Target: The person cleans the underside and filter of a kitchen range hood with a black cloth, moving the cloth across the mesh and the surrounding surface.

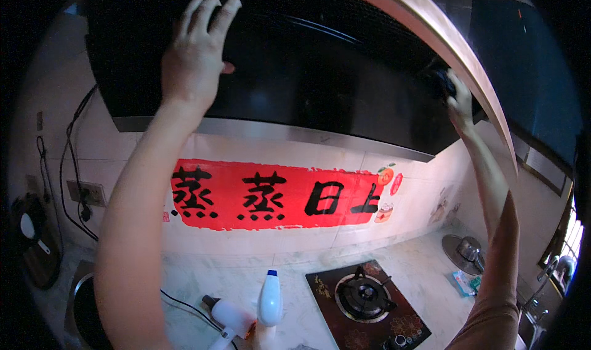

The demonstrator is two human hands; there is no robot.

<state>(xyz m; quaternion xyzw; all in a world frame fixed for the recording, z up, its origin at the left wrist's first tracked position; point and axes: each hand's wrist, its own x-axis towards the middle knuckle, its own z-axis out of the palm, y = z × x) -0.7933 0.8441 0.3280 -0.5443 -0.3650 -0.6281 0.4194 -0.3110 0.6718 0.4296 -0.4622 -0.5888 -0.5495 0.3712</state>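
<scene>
A black range hood (pixel 286 78) with a metal lower edge spans the wall before me. My left hand (pixel 196 57) is raised in front of its dark panel at the left, fingers apart and nothing in them. Whether the palm touches the panel is hidden. At the hood's right end, my right hand (pixel 458 101) grips a dark object (pixel 442 83), possibly a cloth or scrubber; shadow blurs its shape.
A gas stove (pixel 367 297), a white bottle with a blue cap (pixel 270 301) and a dark-capped bottle (pixel 233 315) occupy the countertop (pixel 286 264). Cables hang by the wall socket (pixel 87 193). A pale curved edge (pixel 455 31) borders the hood. The faucet (pixel 549 269) is far right.
</scene>
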